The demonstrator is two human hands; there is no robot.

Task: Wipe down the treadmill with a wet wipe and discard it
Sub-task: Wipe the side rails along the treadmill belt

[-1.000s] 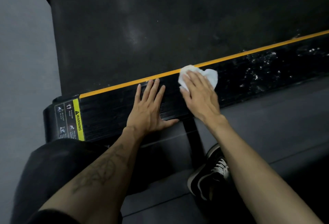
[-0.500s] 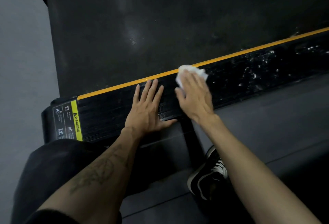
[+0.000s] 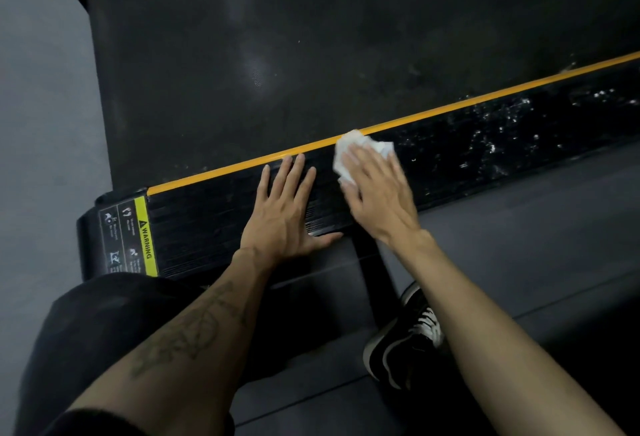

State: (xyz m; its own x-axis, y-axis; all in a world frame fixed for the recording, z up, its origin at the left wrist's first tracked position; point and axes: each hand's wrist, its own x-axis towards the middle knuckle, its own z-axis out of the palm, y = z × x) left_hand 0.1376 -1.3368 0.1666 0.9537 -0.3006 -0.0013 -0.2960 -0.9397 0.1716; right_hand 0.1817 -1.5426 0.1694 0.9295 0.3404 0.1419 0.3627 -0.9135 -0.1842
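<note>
The treadmill's black ribbed side rail (image 3: 207, 224) runs from lower left to upper right, edged by a yellow stripe (image 3: 485, 98) along the dark running belt (image 3: 311, 55). My right hand (image 3: 379, 195) presses a crumpled white wet wipe (image 3: 360, 146) flat on the rail with straight fingers; most of the wipe is hidden under the fingers. My left hand (image 3: 285, 217) lies flat on the rail just left of it, fingers spread, holding nothing. Wet droplets glisten on the rail to the right (image 3: 502, 134).
A yellow warning label (image 3: 145, 238) marks the rail's left end. Grey floor (image 3: 41, 124) lies to the left. My black trouser knee (image 3: 114, 331) and a black sneaker with white laces (image 3: 412, 338) sit below the rail on dark floor mats (image 3: 536, 245).
My right hand has slid the wipe slightly left along the rail, toward my left hand, then a little back. My left hand has stayed flat in place.
</note>
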